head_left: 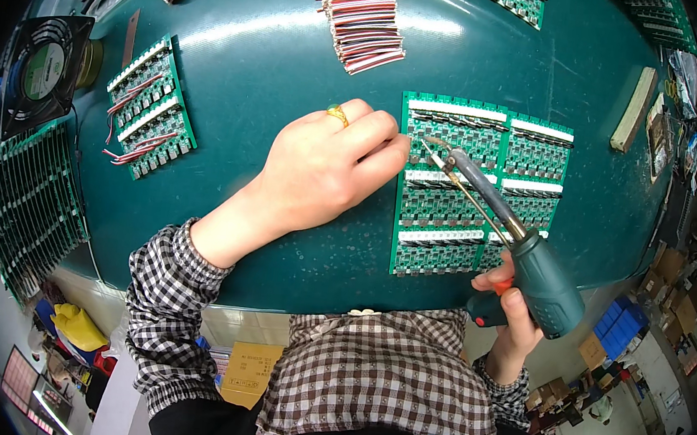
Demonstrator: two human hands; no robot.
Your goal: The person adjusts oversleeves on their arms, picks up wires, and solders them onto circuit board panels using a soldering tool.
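On the circuit boards — left hand fingers curled, pressing; right hand grips soldering gun.

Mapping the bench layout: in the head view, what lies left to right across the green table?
Black square fan → small green circuit panel with red wires → left hand → large green circuit board panel → pale wooden block.

Cardboard box, tan-yellow, on the floor below the table edge, a pale label on its top face. Stacked brown cartons at right, beside blue boxes (rectangular, piled close together). Round green label at the hub of the black fan, upper left. Lit screen or panel, pinkish, lower left; detail too small to tell.
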